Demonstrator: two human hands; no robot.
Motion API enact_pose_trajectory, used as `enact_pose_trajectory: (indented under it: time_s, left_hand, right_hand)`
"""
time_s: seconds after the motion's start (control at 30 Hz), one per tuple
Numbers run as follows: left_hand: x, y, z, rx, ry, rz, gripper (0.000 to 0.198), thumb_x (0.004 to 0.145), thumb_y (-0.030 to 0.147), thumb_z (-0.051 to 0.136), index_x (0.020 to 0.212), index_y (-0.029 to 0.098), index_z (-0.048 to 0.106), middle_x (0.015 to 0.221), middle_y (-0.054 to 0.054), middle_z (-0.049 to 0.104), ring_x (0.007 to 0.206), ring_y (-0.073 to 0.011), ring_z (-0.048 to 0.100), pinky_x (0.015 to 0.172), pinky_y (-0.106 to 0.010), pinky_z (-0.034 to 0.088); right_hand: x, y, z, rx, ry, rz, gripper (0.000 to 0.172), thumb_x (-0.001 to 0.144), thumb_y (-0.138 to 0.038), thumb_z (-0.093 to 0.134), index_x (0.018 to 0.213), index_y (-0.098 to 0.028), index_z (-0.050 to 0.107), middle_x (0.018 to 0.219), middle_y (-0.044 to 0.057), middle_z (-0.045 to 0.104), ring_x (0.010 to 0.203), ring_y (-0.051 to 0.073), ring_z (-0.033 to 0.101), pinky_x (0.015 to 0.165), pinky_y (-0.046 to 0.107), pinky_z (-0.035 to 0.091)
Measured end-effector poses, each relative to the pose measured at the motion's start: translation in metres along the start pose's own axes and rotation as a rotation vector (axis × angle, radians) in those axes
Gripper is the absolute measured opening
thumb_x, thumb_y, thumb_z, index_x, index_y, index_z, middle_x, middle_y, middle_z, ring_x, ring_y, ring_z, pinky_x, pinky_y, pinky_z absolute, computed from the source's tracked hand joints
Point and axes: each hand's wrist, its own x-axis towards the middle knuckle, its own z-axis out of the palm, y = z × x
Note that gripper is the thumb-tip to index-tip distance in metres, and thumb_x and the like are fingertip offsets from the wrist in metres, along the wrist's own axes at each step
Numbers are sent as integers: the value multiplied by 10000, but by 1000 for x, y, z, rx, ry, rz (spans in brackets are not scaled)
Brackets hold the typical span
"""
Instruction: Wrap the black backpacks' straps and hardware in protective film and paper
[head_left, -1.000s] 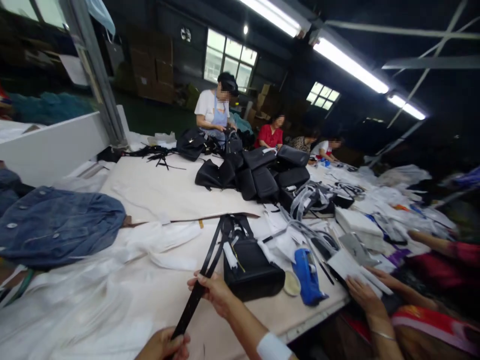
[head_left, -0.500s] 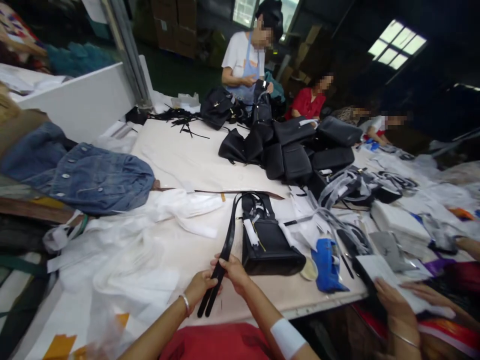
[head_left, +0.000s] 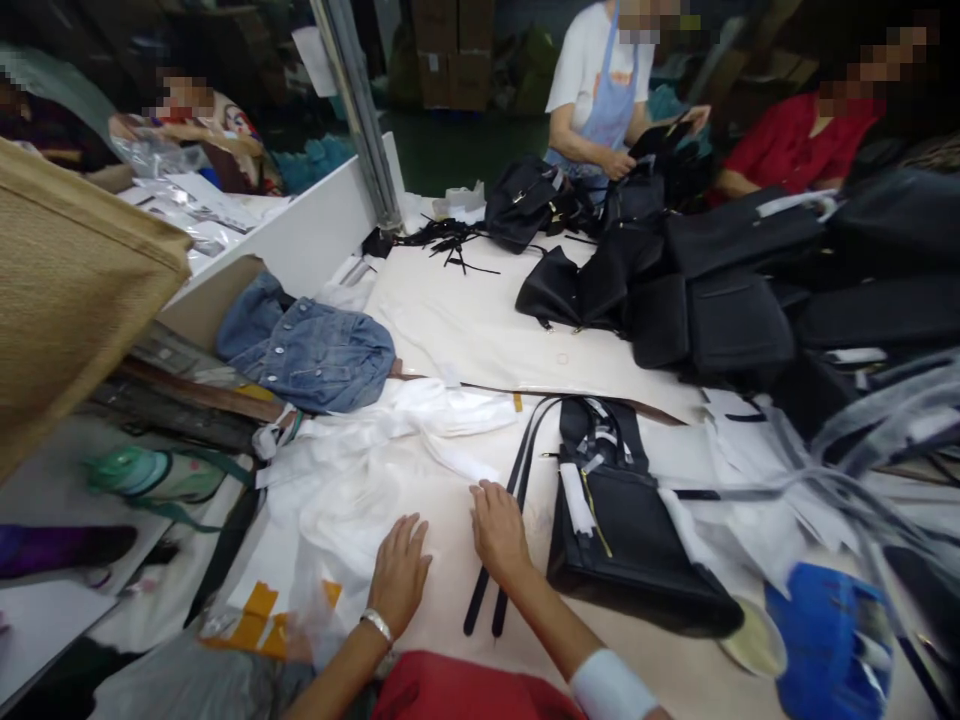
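Note:
A black backpack (head_left: 630, 540) lies on the pale tabletop, with white wrapping and a yellow zip on its front. Two long black straps (head_left: 529, 445) run from its top down the table on its left. My right hand (head_left: 498, 532) is over these straps, fingers extended and holding nothing that I can see. To its left, my left hand (head_left: 399, 572) is empty above the table, fingers stretched forward. Thin white wrapping sheets (head_left: 337, 525) lie just beyond and left of my left hand.
Black bags (head_left: 739, 320) are heaped at the back right. A denim garment (head_left: 315, 350) lies at the left edge, near a tan bag (head_left: 82, 290). A blue pouch (head_left: 825, 635) and a round yellowish disc (head_left: 754, 638) sit right of the backpack. Co-workers are across the table.
Both hands have let go of the black straps, which now lie on the table. My left hand has moved away from them. The view has turned left.

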Motion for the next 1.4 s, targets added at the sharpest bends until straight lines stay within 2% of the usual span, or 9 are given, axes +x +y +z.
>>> enact_pose_trajectory:
  time_s: [0.27, 0.6, 0.7, 0.8, 0.87, 1.0, 1.13, 1.27, 1.4]
  left_hand:
    - [-15, -94, -38, 97, -117, 17, 447, 822, 294, 495, 1263, 217, 485, 1377, -95, 445, 1278, -263, 387, 1049, -456, 353]
    - [23, -108, -76, 224, 277, -486, 545, 838, 323, 476, 1317, 106, 332, 1343, -186, 394, 1207, -313, 413, 947, -460, 408]
    - [28, -117, -79, 336, 115, -625, 593, 793, 297, 535, 1315, 106, 331, 1314, -187, 416, 1166, -323, 432, 887, -431, 420]
    - [30, -123, -86, 321, -50, -611, 384, 797, 230, 509, 1168, 136, 485, 1163, -162, 524, 1098, -300, 483, 865, -403, 406]
    - [32, -126, -89, 276, -122, -583, 234, 804, 209, 496, 1021, 150, 559, 1045, -137, 579, 1021, -269, 532, 836, -365, 406]
    - [35, -127, -81, 174, -189, -539, 127, 829, 267, 495, 885, 187, 575, 874, -61, 643, 836, -184, 594, 717, -269, 408]
    - [36, -125, -67, 112, -200, -519, 182, 872, 331, 434, 881, 200, 560, 830, -31, 665, 782, -157, 604, 656, -239, 389]
    - [35, -126, -62, 112, -173, -507, 185, 885, 325, 404, 893, 199, 540, 842, -34, 666, 787, -155, 606, 648, -236, 382]
    - [35, -127, -62, 132, -158, -471, 177, 887, 322, 393, 891, 207, 527, 799, -29, 657, 751, -162, 604, 615, -245, 374]
  right_hand:
    - [60, 43, 29, -197, -147, 58, 246, 855, -47, 397, 1019, -157, 543, 1063, 114, 552, 983, 229, 468, 826, 340, 360]
    - [93, 46, 4, -217, -416, 44, 142, 877, -159, 432, 905, -163, 571, 844, 79, 616, 782, 187, 585, 674, 268, 377]
    - [126, 61, -33, -271, -267, 144, 253, 908, -143, 315, 1014, -127, 544, 975, 152, 593, 903, 237, 566, 731, 318, 386]
    - [146, 58, -60, -257, 172, 281, 309, 924, -181, 272, 1121, -105, 498, 1124, 191, 525, 1048, 271, 487, 809, 355, 372]
    - [138, 37, -57, -136, 233, 199, 269, 917, -222, 333, 1090, -149, 525, 1059, 132, 567, 988, 239, 510, 785, 318, 378]
    - [74, -30, -3, 171, -243, -114, 186, 904, -297, 419, 988, -218, 564, 905, 33, 612, 813, 171, 555, 710, 261, 387]
    - [8, -76, 55, 179, -365, -223, 406, 801, -386, 598, 1139, -186, 494, 1068, 95, 558, 959, 231, 513, 777, 311, 401]
    - [-17, -82, 72, 37, -433, -215, 85, 861, -207, 498, 921, -191, 556, 937, 72, 565, 874, 212, 512, 738, 304, 391]
    - [-18, -73, 69, 41, -355, -133, 126, 856, -180, 499, 977, -196, 533, 957, 62, 548, 880, 202, 498, 741, 290, 383]
